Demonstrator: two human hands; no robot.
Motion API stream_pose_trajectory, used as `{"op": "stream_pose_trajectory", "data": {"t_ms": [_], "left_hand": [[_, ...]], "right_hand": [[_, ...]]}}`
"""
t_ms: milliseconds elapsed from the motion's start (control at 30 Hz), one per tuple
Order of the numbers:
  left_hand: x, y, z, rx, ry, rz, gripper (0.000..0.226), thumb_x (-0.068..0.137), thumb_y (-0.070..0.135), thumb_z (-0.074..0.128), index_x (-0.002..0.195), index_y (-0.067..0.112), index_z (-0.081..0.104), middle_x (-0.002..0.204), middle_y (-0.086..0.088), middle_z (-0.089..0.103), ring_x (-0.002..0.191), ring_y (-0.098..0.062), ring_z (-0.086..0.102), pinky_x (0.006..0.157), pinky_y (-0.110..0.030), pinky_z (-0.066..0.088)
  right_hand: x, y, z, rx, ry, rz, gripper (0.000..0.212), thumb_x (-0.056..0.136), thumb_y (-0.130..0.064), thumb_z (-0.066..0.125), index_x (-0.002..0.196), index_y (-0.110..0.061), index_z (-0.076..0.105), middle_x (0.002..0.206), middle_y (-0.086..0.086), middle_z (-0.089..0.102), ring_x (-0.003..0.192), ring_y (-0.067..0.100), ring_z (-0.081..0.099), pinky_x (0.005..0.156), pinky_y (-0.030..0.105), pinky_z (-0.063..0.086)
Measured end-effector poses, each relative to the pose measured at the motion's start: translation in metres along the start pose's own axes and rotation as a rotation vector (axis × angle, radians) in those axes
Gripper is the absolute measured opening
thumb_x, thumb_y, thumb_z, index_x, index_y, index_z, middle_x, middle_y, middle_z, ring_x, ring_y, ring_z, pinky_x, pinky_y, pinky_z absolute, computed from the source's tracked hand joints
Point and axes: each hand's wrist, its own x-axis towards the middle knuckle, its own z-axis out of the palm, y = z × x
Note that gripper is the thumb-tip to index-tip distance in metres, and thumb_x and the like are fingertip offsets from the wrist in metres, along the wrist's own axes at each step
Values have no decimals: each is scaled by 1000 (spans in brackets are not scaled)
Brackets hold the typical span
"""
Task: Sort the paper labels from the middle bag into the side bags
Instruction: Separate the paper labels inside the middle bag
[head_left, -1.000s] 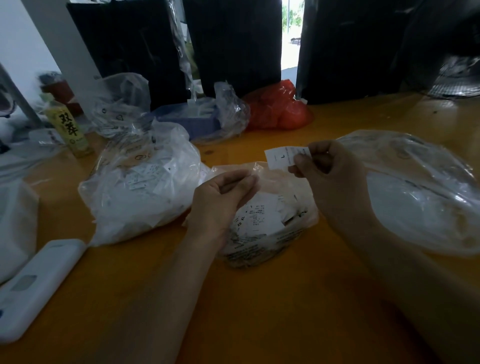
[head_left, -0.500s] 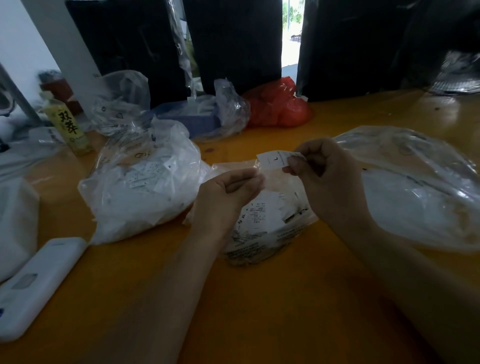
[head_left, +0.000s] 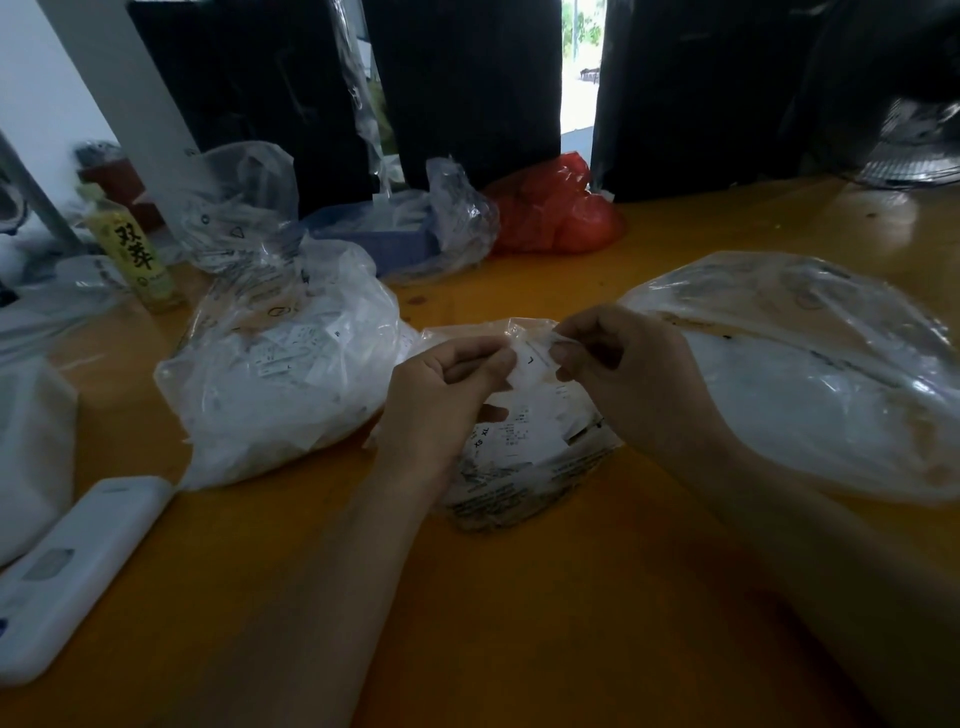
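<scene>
Over the middle bag (head_left: 524, 467), label (head_left: 531, 362) now between both hands (head_left: 530, 364).

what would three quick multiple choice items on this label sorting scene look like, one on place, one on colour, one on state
1. Where is the white remote? A near left on the table B inside the right bag C behind the red bag
2. What colour is the bag at the back? A green B red C black
3. What are the hands doing? A resting flat B both pinching one label C tying a bag

Answers:
1 A: the remote lies at the table's near left edge.
2 B: the bag at the back is red.
3 B: the left hand and right hand pinch the label over the middle bag.
</scene>
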Motion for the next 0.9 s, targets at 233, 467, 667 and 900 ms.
{"op": "stream_pose_trajectory", "data": {"t_ms": [233,467,667,900], "left_hand": [[0,-2,-1,72,1,19,10,90,27,82,98,31,82,92,6,82,78,-7,77,46,-17,49],[1,-2,-2,51,19,-3,7,87,38,83,93,42,83,93,7,82,57,-12,62,41,-20,43],[2,0,-2,2,12,-10,12,86,30,85,98,30,84,95,5,82,78,-4,74,49,-17,49],[2,4,-5,73,0,92,24,88,14,83,107,29,79,102,7,81,96,-9,77,74,-20,60]], "right_hand": [[0,0,2,81,32,108,18,94,-34,69,110,-30,63,79,-16,74,72,-4,70,66,23,55],[-6,-3,6,126,-86,71,14,93,-39,69,100,-28,72,84,-14,74,77,2,71,77,32,62],[-4,-3,4,78,37,85,10,90,-31,75,97,-27,70,84,-11,71,78,4,68,75,29,60],[-2,-5,-1,114,-8,119,12,97,-37,65,98,-28,72,83,-14,73,74,4,70,68,25,57]]}}
